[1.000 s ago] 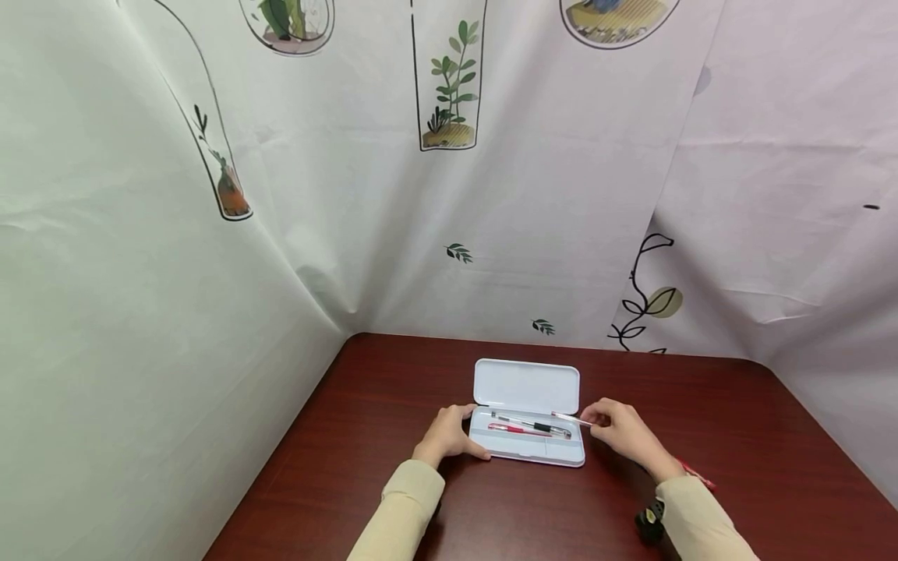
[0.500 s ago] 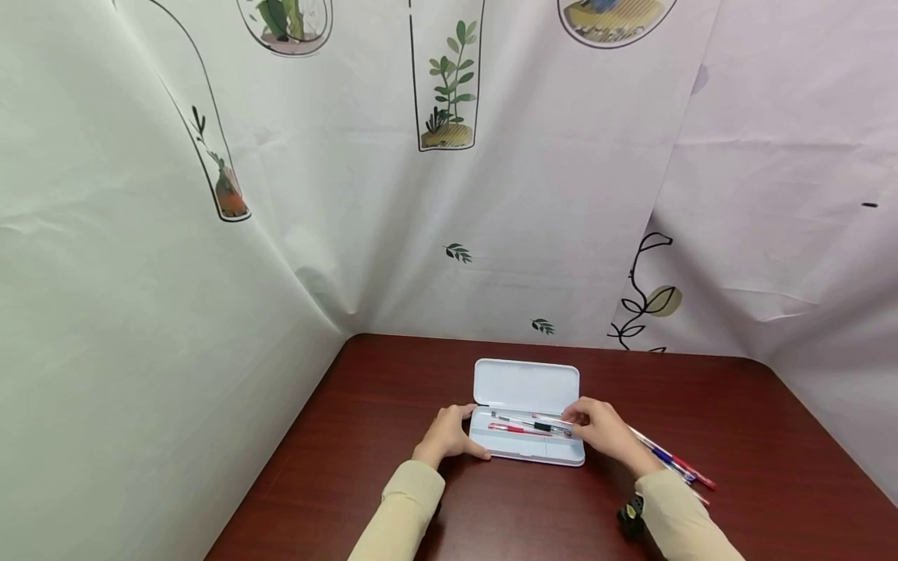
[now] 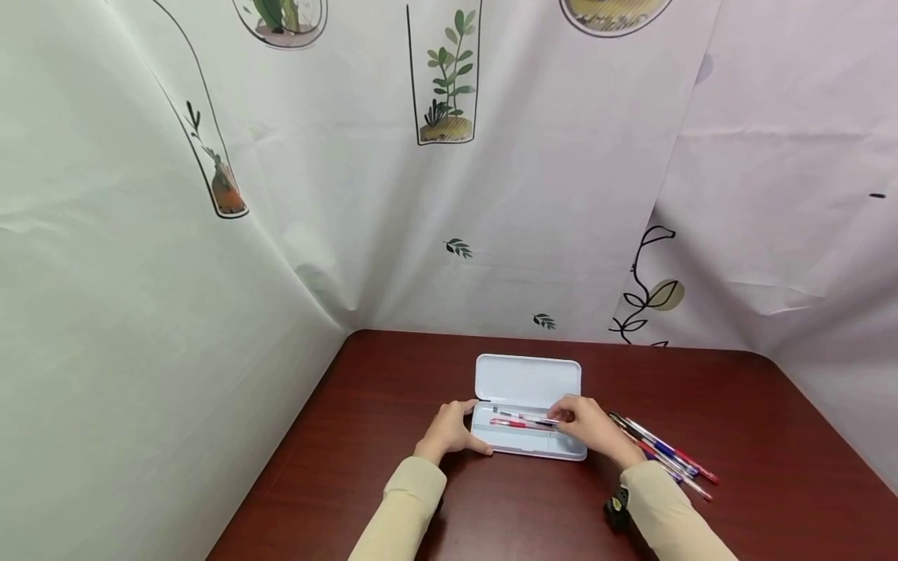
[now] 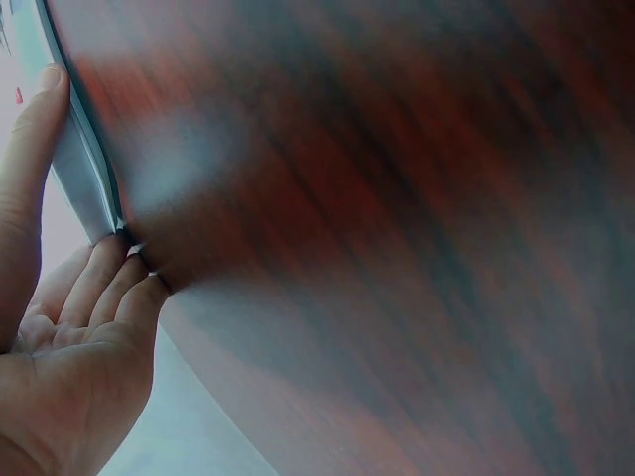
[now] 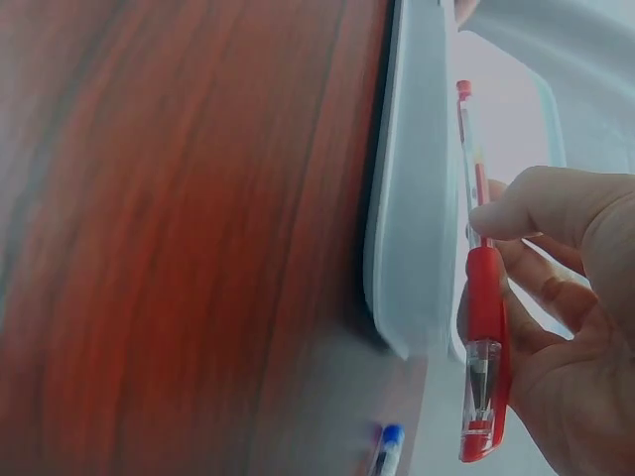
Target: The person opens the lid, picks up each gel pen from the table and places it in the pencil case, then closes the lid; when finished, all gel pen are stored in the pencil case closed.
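Observation:
A white pencil case point(image 3: 496, 442) lies on the table with its lid point(image 3: 528, 377) tipped back. My left hand point(image 3: 443, 433) holds the case's left end, thumb at the front edge and fingers at the back corner. My right hand point(image 3: 589, 425), over the right part of the case, pinches a clear gel pen with a red grip point(image 5: 484, 297) between thumb and fingers. Inside the long compartment lie another red pen point(image 3: 507, 422) and a clear pen point(image 3: 507, 413) just behind it. The right fingers partly cover the pens' right ends in the head view.
Several loose pens point(image 3: 666, 454), with red, blue and dark parts, lie in a bunch on the dark red table point(image 3: 533, 514), right of the case beside my right forearm. A white printed cloth point(image 3: 393, 257) hangs behind and to the left of the table.
My right hand has moved left from beside the case to over its inside, carrying the pen. More of the loose pens show behind the forearm. My left hand keeps its hold.

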Available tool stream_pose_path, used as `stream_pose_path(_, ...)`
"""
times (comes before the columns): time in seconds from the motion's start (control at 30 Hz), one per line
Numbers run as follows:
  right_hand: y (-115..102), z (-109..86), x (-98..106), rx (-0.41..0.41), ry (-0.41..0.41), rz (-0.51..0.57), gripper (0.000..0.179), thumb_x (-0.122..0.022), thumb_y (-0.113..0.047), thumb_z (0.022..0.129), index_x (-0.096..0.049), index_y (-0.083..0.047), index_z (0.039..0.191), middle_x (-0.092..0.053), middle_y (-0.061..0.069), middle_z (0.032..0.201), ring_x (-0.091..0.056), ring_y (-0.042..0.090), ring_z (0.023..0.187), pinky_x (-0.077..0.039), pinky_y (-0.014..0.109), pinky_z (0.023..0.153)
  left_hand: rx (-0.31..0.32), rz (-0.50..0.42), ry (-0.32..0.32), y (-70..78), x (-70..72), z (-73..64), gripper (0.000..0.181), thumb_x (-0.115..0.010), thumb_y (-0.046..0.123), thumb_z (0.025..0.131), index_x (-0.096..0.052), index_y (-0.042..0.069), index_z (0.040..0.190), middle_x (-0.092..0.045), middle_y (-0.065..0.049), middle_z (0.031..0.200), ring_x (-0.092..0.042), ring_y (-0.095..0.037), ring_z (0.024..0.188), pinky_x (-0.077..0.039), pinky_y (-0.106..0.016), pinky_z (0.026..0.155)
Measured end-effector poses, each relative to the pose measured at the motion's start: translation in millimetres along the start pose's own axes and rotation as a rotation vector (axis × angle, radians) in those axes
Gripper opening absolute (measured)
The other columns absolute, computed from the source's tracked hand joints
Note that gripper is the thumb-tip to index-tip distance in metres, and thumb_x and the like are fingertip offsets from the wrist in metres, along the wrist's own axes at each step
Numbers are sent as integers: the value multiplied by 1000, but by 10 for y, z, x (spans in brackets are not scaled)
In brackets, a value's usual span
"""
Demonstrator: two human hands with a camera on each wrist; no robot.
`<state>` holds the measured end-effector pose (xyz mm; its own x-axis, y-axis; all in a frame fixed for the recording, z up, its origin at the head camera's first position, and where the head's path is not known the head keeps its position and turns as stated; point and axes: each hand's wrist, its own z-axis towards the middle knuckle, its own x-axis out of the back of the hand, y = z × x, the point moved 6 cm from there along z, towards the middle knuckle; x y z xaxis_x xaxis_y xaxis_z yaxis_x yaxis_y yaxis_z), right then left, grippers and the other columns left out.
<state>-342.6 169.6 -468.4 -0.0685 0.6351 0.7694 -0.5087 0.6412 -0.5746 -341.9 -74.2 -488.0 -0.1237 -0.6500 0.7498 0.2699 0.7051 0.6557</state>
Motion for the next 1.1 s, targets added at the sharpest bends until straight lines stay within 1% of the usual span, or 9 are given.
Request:
stream_pose_path(0.23,-56,72,-115,58,-14,9,15,-68,7,78,-73,-6,85,-62,-3,76,-50,4,70,-45,21,61,4,-1,-7,7,-2,5,86,-98,27,53,-63,4,129,-67,-12,124,-60,-28,114,-49,-42,98)
stream_pose_path(0.33,-75,92,-150,70,-19,4,15,-67,7,77,-73,-5,84,-62,-3,75,-50,4,69,-45,21,61,4,1,-7,16,0,2,86,-98,27,53,-63,4,128,-67,-12,123,-60,-28,114,-49,-42,98)
stream_pose_path(0.53,-115,132,-186,45,-35,-5,16,-68,7,79,-74,-7,85,-61,-5,77,-48,4,70,-44,21,62,4,9,-3,16,5,6,86,-98,28,53,-63,4,128,-67,-11,123,-60,-28,115,-49,-43,98)
stream_pose_path(0.67,-136,170,-219,42,-36,-16,17,-68,6,79,-76,-7,86,-64,-4,77,-49,3,69,-45,21,62,7,13,-7,5,1,14,87,-97,29,54,-62,4,129,-67,-12,124,-59,-29,116,-48,-43,99)
stream_pose_path(0.87,-168,218,-271,25,-37,-9,16,-69,3,82,-77,-3,95,-66,0,82,-50,4,71,-46,22,63,7,2,-5,0,9,20,88,-97,29,54,-62,3,130,-66,-13,125,-58,-31,117,-48,-44,99)
stream_pose_path(0.97,-170,219,-270,7,-20,-18,17,-69,3,83,-76,-2,98,-67,2,86,-51,6,73,-48,23,65,10,-2,-9,-7,5,16,89,-97,29,54,-61,3,131,-65,-13,126,-58,-31,118,-48,-45,99)
stream_pose_path(1.1,-173,194,-196,18,40,-25,15,-70,3,82,-76,-3,95,-69,3,87,-55,7,74,-50,25,66,9,-3,-11,-10,3,21,88,-97,30,54,-61,3,130,-66,-13,126,-58,-31,118,-48,-44,99)
